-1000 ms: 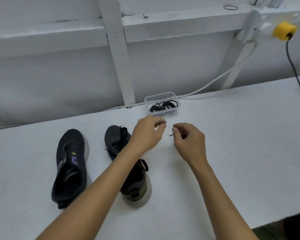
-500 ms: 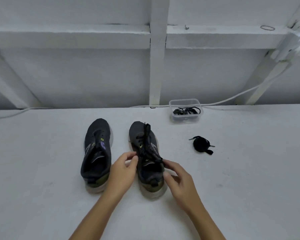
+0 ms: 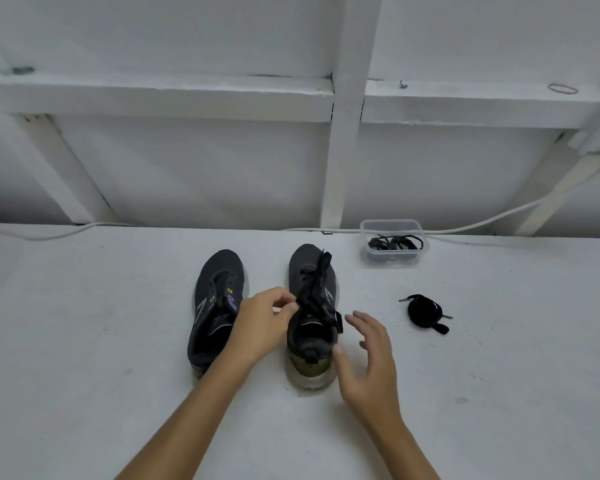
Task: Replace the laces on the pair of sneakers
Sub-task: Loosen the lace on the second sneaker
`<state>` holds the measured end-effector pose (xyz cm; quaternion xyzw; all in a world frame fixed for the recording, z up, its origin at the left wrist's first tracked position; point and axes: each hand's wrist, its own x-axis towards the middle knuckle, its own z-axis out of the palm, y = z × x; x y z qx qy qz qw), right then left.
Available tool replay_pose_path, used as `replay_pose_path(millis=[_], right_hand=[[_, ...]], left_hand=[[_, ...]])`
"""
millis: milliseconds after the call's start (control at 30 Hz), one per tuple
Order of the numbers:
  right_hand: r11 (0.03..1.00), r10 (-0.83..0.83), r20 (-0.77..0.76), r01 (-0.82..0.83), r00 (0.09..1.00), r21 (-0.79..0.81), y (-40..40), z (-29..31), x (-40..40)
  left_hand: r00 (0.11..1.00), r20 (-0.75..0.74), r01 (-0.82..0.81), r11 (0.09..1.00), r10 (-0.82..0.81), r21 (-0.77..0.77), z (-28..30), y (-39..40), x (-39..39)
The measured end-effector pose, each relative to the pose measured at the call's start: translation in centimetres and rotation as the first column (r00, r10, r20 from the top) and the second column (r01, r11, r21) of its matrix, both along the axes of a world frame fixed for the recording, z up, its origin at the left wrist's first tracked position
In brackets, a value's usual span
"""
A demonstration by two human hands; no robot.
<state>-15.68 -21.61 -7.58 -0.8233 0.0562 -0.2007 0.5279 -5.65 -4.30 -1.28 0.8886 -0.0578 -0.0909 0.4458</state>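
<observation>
Sneakers stand side by side on your white table point(image 3: 84, 341), toes pointing away from you. Your left sneaker point(image 3: 217, 306) has bare eyelets and no lace. Your right sneaker point(image 3: 310, 320) is laced in black, and your left hand point(image 3: 262, 323) pinches that lace point(image 3: 314, 289) beside the tongue, fingers curled round it. Your right hand point(image 3: 369, 355) hovers just beside the shoe's right side, fingers spread and relaxed, gripping nothing. A bundled black lace point(image 3: 425, 311) lies on the table to the right, apart from the shoes. Farther back, near the wall, a clear tub point(image 3: 394, 242) holds more black laces. A white cable point(image 3: 499, 216) runs along the table's far edge.
</observation>
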Motion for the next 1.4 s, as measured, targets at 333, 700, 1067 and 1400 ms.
replay_pose_path(millis=[333, 700, 1067, 1400], right_hand=[[0.996, 0.089, 0.027, -0.088, 0.996, -0.034, 1.2, -0.3, 0.2], [0.976, 0.008, 0.132, 0.021, 0.991, -0.217, 2.2, -1.6, 0.6], [0.995, 0.08, -0.046, -0.083, 0.996, -0.064, 2.5, -1.6, 0.8], [0.993, 0.016, -0.104, -0.028, 0.994, -0.115, 2.6, -1.3, 0.7]], left_hand=[[0.998, 0.02, 0.057, 0.998, -0.057, -0.009, 0.5, 0.1, 1.3], [0.993, 0.113, -0.027, 0.996, 0.037, -0.085, 3.2, 1.7, 4.0], [0.907, 0.354, -0.355, 0.868, 0.229, 0.348, 4.1, 7.2, 7.5], [0.966, 0.067, 0.228, 0.943, -0.251, 0.243, 1.7, 0.2, 4.6]])
